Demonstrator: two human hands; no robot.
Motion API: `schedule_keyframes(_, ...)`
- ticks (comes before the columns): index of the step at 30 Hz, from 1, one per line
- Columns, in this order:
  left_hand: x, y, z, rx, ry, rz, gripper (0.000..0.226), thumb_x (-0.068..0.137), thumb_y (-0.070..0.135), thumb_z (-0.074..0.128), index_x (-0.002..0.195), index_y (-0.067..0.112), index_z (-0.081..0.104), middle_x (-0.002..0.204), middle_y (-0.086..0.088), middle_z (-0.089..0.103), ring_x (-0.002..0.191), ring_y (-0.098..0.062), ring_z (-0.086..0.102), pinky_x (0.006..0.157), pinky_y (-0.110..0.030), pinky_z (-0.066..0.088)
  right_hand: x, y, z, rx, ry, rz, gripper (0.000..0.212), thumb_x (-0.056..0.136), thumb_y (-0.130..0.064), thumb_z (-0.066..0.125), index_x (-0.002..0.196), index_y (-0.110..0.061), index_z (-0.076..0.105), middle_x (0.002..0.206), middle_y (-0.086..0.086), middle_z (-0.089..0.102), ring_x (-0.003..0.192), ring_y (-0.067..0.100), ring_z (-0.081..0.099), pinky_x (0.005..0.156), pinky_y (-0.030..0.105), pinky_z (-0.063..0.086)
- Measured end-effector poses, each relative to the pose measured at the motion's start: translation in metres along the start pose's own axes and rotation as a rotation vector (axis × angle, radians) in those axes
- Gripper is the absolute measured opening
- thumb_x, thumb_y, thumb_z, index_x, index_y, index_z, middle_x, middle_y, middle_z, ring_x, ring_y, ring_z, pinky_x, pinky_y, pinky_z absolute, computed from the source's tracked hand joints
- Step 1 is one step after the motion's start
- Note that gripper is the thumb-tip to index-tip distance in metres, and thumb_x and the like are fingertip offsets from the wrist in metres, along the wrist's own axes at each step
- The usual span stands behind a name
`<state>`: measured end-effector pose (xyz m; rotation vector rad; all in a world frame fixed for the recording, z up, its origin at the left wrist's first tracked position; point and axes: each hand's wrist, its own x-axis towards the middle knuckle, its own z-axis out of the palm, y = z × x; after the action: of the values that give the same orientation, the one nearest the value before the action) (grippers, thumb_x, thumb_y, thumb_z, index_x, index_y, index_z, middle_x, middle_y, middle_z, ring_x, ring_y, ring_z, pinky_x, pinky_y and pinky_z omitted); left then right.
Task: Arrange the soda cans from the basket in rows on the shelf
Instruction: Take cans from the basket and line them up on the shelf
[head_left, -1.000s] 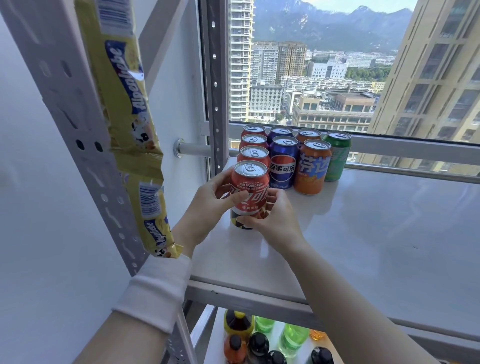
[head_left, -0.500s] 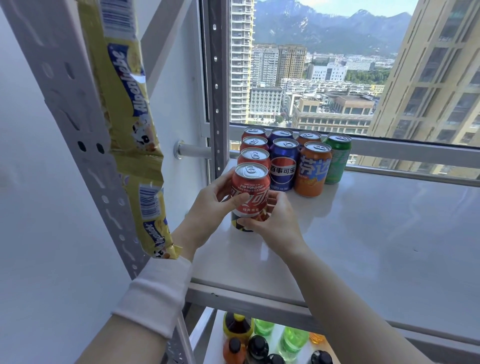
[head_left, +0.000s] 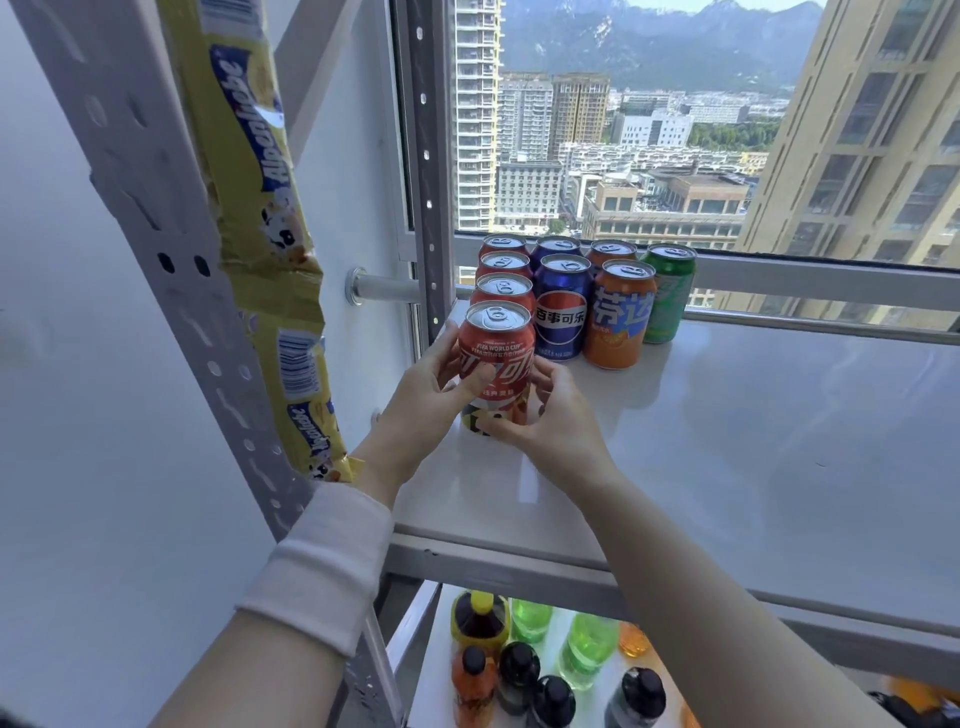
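A red cola can stands upright at the front of the left row on the white shelf. My left hand grips its left side, thumb across the label. My right hand wraps its lower right side. Behind it stand three more red cans. To the right are two blue cans, two orange cans and one green can. The basket is out of view.
A perforated grey shelf post rises at left with a yellow candy strip hanging beside it. A rear post stands by the window. Several bottles sit on the lower shelf. The shelf's right part is bare.
The red can has been turned a little between both hands and stays in the same spot. The other cans have not moved.
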<state>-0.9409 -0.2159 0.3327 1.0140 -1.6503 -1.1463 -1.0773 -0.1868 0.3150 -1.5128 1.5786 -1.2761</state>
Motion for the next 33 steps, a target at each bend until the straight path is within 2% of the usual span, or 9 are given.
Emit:
schedule_keyframes(4, -0.023, 0.005, 0.009, 0.105, 0.143, -0.046, 0.064, 0.091, 0.030, 0.053, 0.147, 0.018, 0.022, 0.148, 0.001, 0.035, 0.136, -0.013, 0.033, 0.104, -0.024, 0.030, -0.029, -0.003, -0.023, -0.294, 0.099, -0.059, 0.079, 0.077, -0.025, 0.074, 0.141, -0.005, 0.031, 0.143, 0.009, 0.042, 0.132, 0.019, 0.039, 0.101, 0.018, 0.028)
schedule_keyframes(6, -0.041, 0.007, 0.017, 0.240, 0.242, -0.029, 0.063, 0.093, 0.029, 0.052, 0.147, 0.017, 0.022, 0.151, 0.000, 0.030, 0.138, -0.014, 0.029, 0.106, -0.026, 0.026, -0.050, -0.003, -0.036, -0.441, 0.150, -0.114, 0.070, 0.084, -0.026, 0.067, 0.140, -0.005, 0.033, 0.143, 0.009, 0.043, 0.131, 0.021, 0.040, 0.100, 0.019, 0.028)
schedule_keyframes(9, -0.075, 0.011, 0.036, 0.459, 0.296, 0.076, 0.053, 0.094, 0.023, 0.051, 0.143, 0.015, 0.033, 0.145, -0.004, 0.039, 0.134, -0.017, 0.035, 0.105, -0.022, 0.025, -0.086, 0.004, -0.053, -0.597, 0.185, -0.183, 0.059, 0.088, -0.024, 0.061, 0.138, -0.005, 0.038, 0.143, 0.010, 0.042, 0.136, 0.024, 0.035, 0.107, 0.029, 0.030)
schedule_keyframes(15, -0.157, -0.002, 0.094, 0.685, 0.266, 0.300, 0.044, 0.089, 0.023, 0.050, 0.130, 0.007, 0.051, 0.133, -0.012, 0.053, 0.128, -0.030, 0.044, 0.109, -0.045, 0.032, -0.177, 0.038, -0.083, -0.746, 0.275, -0.339, 0.049, 0.081, -0.012, 0.068, 0.125, 0.003, 0.052, 0.129, 0.022, 0.053, 0.132, 0.039, 0.038, 0.110, 0.048, 0.028)
schedule_keyframes(20, -0.228, -0.027, 0.132, 0.671, 0.148, 0.407, 0.041, 0.092, 0.023, 0.045, 0.129, 0.007, 0.051, 0.130, -0.008, 0.056, 0.126, -0.023, 0.048, 0.106, -0.040, 0.037, -0.259, 0.085, -0.107, -0.773, 0.233, -0.373, 0.042, 0.087, -0.024, 0.048, 0.119, 0.002, 0.057, 0.125, 0.020, 0.056, 0.128, 0.040, 0.043, 0.108, 0.050, 0.034)
schedule_keyframes(22, -0.249, -0.048, 0.143, 0.664, 0.082, 0.385, 0.040, 0.091, 0.022, 0.046, 0.127, 0.007, 0.053, 0.126, -0.008, 0.058, 0.121, -0.022, 0.050, 0.103, -0.037, 0.038, -0.286, 0.111, -0.111, -0.767, 0.194, -0.333, 0.040, 0.087, -0.022, 0.051, 0.119, 0.000, 0.056, 0.126, 0.019, 0.055, 0.130, 0.037, 0.042, 0.111, 0.044, 0.030)
schedule_keyframes(27, -0.295, -0.122, 0.173, 0.632, -0.102, 0.125, 0.041, 0.089, 0.027, 0.048, 0.126, 0.011, 0.055, 0.125, -0.006, 0.059, 0.119, -0.021, 0.052, 0.103, -0.027, 0.035, -0.342, 0.191, -0.102, -0.702, 0.074, -0.040, 0.040, 0.083, -0.012, 0.066, 0.120, -0.001, 0.056, 0.125, 0.016, 0.055, 0.127, 0.034, 0.045, 0.103, 0.049, 0.041)
schedule_keyframes(31, -0.329, -0.204, 0.199, 0.610, -0.243, -0.077, 0.037, 0.088, 0.019, 0.053, 0.124, 0.011, 0.058, 0.122, -0.005, 0.060, 0.115, -0.020, 0.055, 0.101, -0.030, 0.039, -0.384, 0.267, -0.084, -0.608, 0.015, 0.306, 0.042, 0.084, -0.014, 0.066, 0.124, -0.004, 0.055, 0.130, 0.010, 0.054, 0.132, 0.026, 0.041, 0.108, 0.027, 0.027)
schedule_keyframes(33, -0.346, -0.244, 0.213, 0.607, -0.300, -0.168, 0.034, 0.088, 0.019, 0.053, 0.121, 0.011, 0.060, 0.119, -0.004, 0.060, 0.114, -0.019, 0.056, 0.100, -0.030, 0.042, -0.406, 0.304, -0.075, -0.525, -0.007, 0.506, 0.044, 0.085, -0.018, 0.065, 0.126, -0.008, 0.052, 0.130, 0.007, 0.053, 0.129, 0.022, 0.043, 0.105, 0.025, 0.029)
